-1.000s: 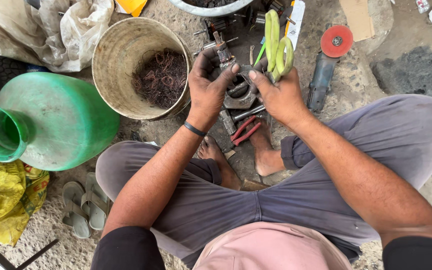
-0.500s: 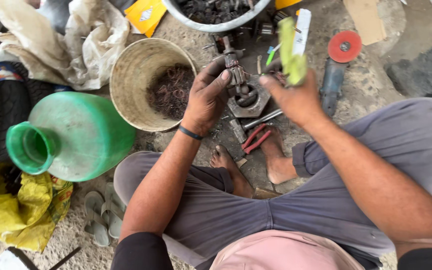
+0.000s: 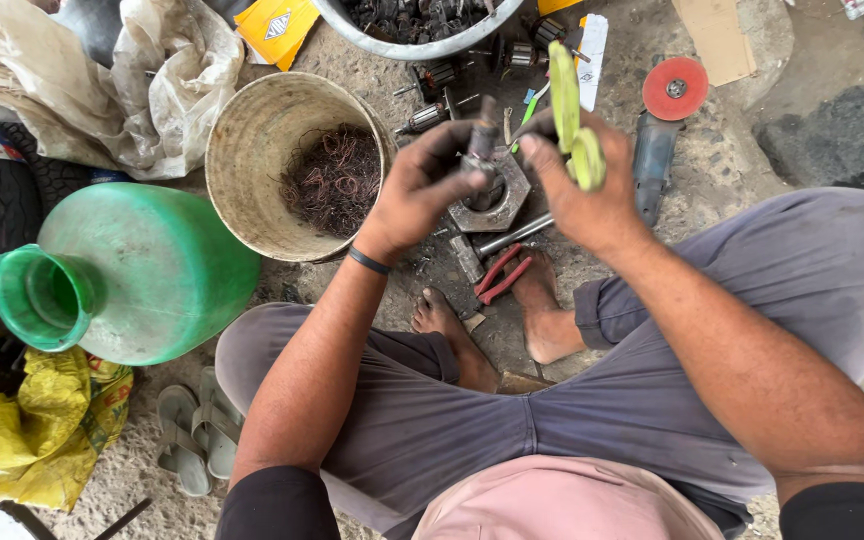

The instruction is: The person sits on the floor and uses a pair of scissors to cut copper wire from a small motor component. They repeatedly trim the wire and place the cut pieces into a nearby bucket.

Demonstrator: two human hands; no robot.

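1. Your left hand (image 3: 422, 190) is curled around a small dark metal motor part (image 3: 482, 140). It is round like a stick, and it stands up over a flat grey metal block (image 3: 492, 195) with six sides and a hole in the middle.
2. Your right hand (image 3: 592, 205) is shut tight on a tool with smooth light green handles (image 3: 570, 110). The handles poke up past your fingers. You cannot see the working end of the tool.
3. Your two hands are close together, just above the block on the rough, dusty floor (image 3: 742, 130).
4. Red pliers (image 3: 500, 272) lie on the floor under your hands, between your bare feet.
5. A round tan bucket (image 3: 252, 150) sits just left of your left hand. It has thin, curly copper wire (image 3: 332, 180) inside.
6. A big smooth green jug (image 3: 142, 270) lies on its side next to the bucket, touching it.
7. A grey metal bowl (image 3: 422, 45) full of dark parts is at the top edge.
8. A grinder with a red disc (image 3: 674, 88) lies to the right, near your right hand.
9. Things crowd all around your hands. The most open floor is far to the right.
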